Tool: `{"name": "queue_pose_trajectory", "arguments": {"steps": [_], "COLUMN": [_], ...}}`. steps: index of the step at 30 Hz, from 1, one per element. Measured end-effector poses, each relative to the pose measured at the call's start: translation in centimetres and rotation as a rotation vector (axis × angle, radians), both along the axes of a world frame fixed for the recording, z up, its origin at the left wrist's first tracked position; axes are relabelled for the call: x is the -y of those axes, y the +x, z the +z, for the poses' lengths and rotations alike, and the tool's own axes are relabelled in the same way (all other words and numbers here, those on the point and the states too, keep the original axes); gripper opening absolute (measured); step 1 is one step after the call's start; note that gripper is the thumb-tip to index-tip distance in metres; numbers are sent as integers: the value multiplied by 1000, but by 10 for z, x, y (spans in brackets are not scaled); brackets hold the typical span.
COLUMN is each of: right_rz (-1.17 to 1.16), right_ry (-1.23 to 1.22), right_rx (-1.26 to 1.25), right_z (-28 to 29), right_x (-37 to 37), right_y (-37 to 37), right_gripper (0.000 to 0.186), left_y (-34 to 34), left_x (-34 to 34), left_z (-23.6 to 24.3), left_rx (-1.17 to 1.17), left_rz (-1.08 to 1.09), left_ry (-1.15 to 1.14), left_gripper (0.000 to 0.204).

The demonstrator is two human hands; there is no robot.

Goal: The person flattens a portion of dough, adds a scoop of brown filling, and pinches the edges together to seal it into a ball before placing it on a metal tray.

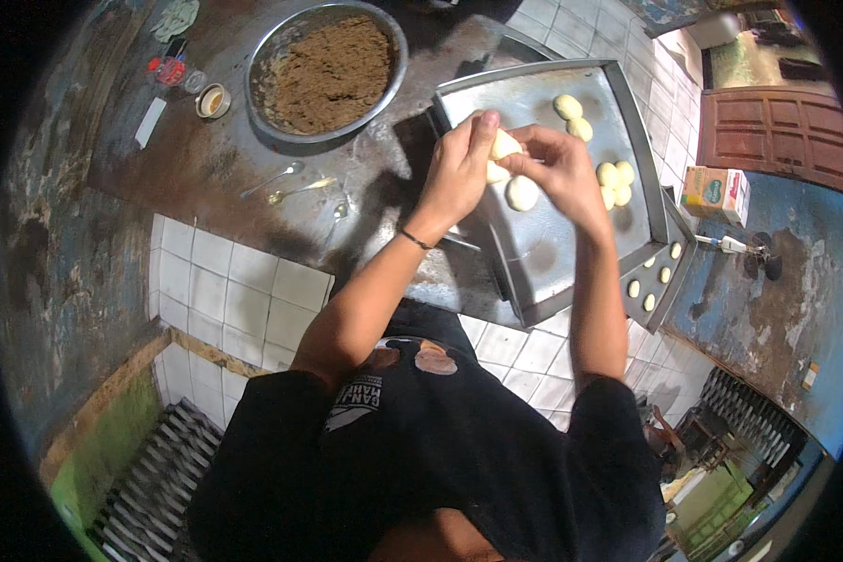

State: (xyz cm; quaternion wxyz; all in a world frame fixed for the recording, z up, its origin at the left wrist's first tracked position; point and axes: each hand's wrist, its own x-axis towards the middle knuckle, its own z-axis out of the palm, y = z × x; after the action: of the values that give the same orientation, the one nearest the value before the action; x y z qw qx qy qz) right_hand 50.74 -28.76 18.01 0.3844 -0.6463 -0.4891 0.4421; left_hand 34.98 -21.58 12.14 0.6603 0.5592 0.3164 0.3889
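My left hand (459, 169) and my right hand (562, 169) meet over a metal baking tray (553, 253), both pinching a pale piece of dough (504, 146) between the fingers. Just below the hands a round dough ball (522, 193) lies on the tray. Several more dough balls (573, 117) sit along the tray's far and right side. A dark band circles my left wrist.
A large metal bowl of brown crumbly filling (328, 70) stands at the back left. Spoons (300, 183) lie on the dark worktop. A roll of tape (213, 100) and small jars are at far left. A second tray with small dough pieces (660, 276) and a carton (715, 192) are right.
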Motion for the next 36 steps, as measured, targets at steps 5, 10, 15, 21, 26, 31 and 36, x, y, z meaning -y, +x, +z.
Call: {"name": "queue_pose_trajectory", "arguments": {"steps": [5, 10, 15, 21, 26, 31, 36], "right_rz": [-374, -698, 32, 179, 802, 1247, 1189], "right_ry": [472, 323, -47, 24, 200, 292, 37], "right_rx": [-202, -231, -382, 431, 995, 1231, 1100], "right_z": [-11, -14, 35, -31, -187, -222, -248], "right_x": [-25, -86, -120, -211, -270, -302, -310], "right_y": [-104, -161, -179, -200, -191, -205, -202], "right_gripper": [27, 17, 26, 20, 25, 20, 20], "left_y": [-29, -82, -162, -252, -307, -365, -376], "left_x": [-26, -61, -113, -115, -146, -163, -172], "left_z": [32, 35, -12, -87, -84, -90, -73], "left_rx": [177, 338, 358, 120, -53, 184, 168], "left_rz": [253, 245, 18, -93, 45, 108, 124], "left_ry": [-62, -346, -240, 104, -589, -934, -924], "left_gripper": [46, 44, 25, 49, 37, 29, 28]}}
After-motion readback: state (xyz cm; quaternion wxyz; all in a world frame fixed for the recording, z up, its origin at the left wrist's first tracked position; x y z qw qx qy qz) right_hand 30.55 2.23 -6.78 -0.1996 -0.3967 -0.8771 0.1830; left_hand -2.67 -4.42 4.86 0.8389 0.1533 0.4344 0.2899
